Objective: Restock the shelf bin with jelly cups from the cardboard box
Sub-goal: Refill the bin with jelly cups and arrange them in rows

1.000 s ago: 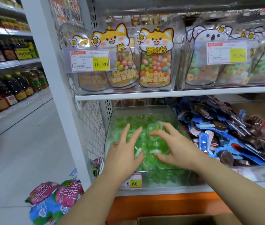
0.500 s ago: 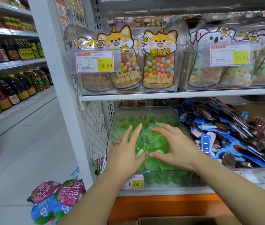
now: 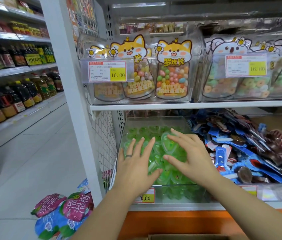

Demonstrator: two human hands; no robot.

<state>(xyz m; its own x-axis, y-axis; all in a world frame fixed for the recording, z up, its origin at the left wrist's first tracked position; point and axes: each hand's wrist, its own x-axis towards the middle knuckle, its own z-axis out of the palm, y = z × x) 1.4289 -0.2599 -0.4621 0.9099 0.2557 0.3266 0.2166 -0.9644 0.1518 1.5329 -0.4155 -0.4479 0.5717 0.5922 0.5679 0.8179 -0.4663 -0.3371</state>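
While both hands reach palm-down over the clear plastic shelf bin [image 3: 155, 119], the green translucent jelly cups [image 3: 168, 144] lie heaped inside it. The left hand [image 3: 135, 165], a ring on one finger, has straight, spread fingers and holds nothing. The right hand [image 3: 191, 157] is equally flat and empty; whether it touches the cups cannot be told. Below the bin shows the rim of the brown cardboard box [image 3: 187, 237]. Right of the bin lies a heap of blue snack packets [image 3: 222, 153].

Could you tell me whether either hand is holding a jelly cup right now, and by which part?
Nothing is held: the left hand and the right hand are spread flat over the jelly cups.
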